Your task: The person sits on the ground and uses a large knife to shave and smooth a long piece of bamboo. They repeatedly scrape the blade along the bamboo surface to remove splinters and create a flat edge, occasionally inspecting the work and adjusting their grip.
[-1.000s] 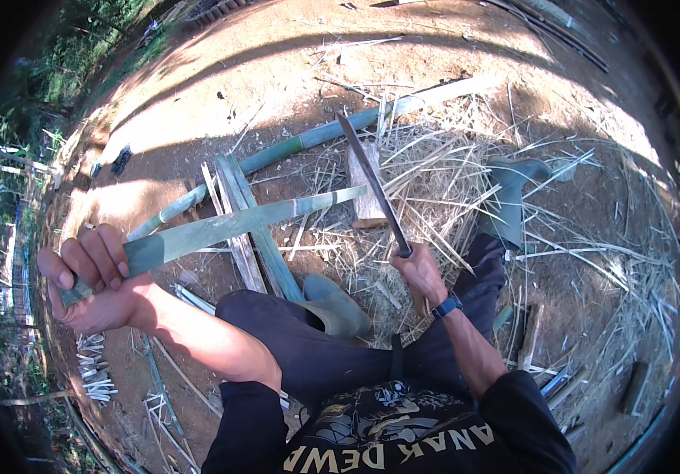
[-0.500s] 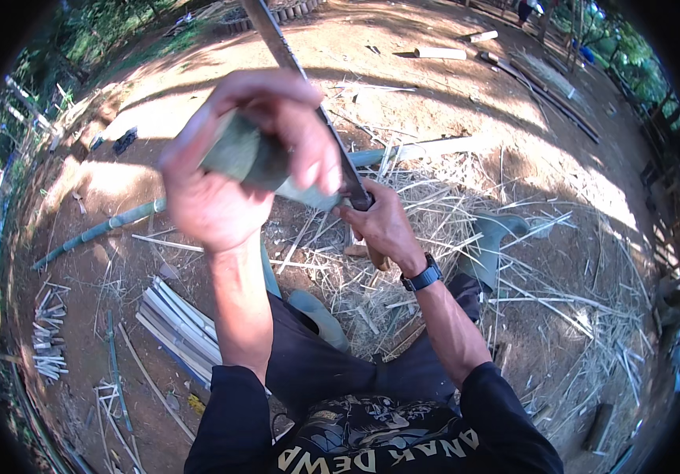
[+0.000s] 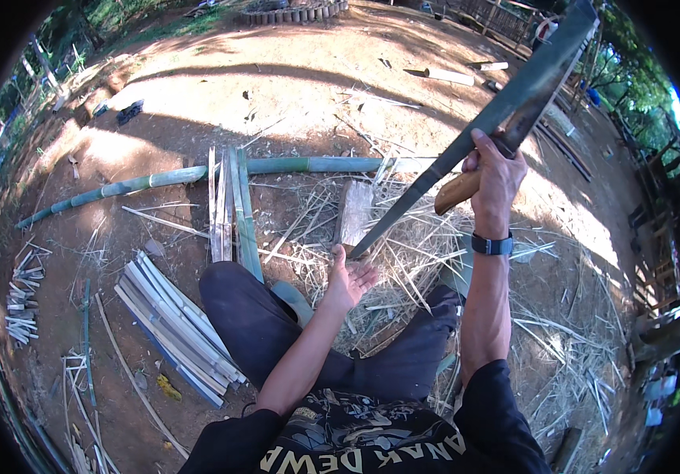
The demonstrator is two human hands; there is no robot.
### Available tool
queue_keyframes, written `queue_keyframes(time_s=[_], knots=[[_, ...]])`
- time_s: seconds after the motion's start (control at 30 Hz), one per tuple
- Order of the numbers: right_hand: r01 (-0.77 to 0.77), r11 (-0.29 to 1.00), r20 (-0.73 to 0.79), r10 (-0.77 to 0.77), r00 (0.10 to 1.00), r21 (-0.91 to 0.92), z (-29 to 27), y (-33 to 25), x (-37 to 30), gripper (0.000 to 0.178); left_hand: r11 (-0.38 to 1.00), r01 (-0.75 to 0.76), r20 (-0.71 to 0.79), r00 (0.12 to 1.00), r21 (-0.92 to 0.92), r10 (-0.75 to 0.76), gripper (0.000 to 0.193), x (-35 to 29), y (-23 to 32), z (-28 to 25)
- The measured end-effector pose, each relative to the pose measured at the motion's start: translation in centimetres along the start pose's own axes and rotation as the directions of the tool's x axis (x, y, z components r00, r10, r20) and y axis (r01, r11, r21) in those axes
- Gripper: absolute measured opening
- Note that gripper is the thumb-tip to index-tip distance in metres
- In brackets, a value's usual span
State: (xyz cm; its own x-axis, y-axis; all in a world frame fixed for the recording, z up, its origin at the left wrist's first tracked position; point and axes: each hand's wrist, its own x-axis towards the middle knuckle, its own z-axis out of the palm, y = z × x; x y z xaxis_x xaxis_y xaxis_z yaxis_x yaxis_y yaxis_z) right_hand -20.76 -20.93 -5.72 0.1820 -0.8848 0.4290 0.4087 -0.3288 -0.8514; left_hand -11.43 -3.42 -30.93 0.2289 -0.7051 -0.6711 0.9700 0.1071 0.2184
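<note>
My right hand (image 3: 498, 178), raised at the right, grips a machete (image 3: 457, 193) by its wooden handle. The same hand pins a long green bamboo strip (image 3: 419, 188) under its thumb, beside the blade. From upper right the strip slants down to its narrow end at my left hand (image 3: 349, 283). That hand is open, fingers stretched out, with the strip's end by its thumb. Beneath the strip stands a wooden block (image 3: 354, 209). Several split bamboo pieces (image 3: 242, 209) lean across a long green bamboo pole (image 3: 312, 164) near my left knee.
A bundle of pale bamboo slats (image 3: 174, 320) lies at my left. Farther left is a pile of short sticks (image 3: 22, 296). Thin bamboo shavings (image 3: 419, 257) litter the ground between and beyond my legs. A cut log (image 3: 449, 77) lies at the far right.
My left hand has dropped from close before the camera to the strip's lower end, its fingers now stretched. My right hand has risen rightward with the machete, which now points up right.
</note>
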Motion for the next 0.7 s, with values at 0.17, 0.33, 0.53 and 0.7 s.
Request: queue_keyframes(time_s=[0.17, 0.33, 0.53, 0.7], knots=[[-0.035, 0.98, -0.207, 0.077, 0.975, 0.197, -5.3, -1.9, -0.4, 0.022, 0.969, -0.052, 0.242, 0.964, -0.241, 0.113, 0.086, 1.0, -0.7, 2.5], [-0.063, 0.943, -0.37, 0.189, 0.91, 0.328, -10.2, -0.9, -2.7, 0.018, 0.91, -0.127, 0.159, 0.966, -0.395, 0.205, 0.077, 0.4, 2.4, 4.6], [-0.142, 0.87, -0.467, 0.383, 0.797, 0.471, -15.5, 2.9, -5.4, 0.014, 0.692, -0.567, 0.23, 0.675, -0.447, 0.701, 0.057, -5.1, 7.7, 7.4], [-0.288, 0.68, -0.241, 0.572, 0.784, 0.675, -15.0, 7.7, -7.6, 0.008, 0.38, -0.824, 0.131, 0.36, -0.419, 0.924, 0.051, -12.7, 11.9, 11.7]])
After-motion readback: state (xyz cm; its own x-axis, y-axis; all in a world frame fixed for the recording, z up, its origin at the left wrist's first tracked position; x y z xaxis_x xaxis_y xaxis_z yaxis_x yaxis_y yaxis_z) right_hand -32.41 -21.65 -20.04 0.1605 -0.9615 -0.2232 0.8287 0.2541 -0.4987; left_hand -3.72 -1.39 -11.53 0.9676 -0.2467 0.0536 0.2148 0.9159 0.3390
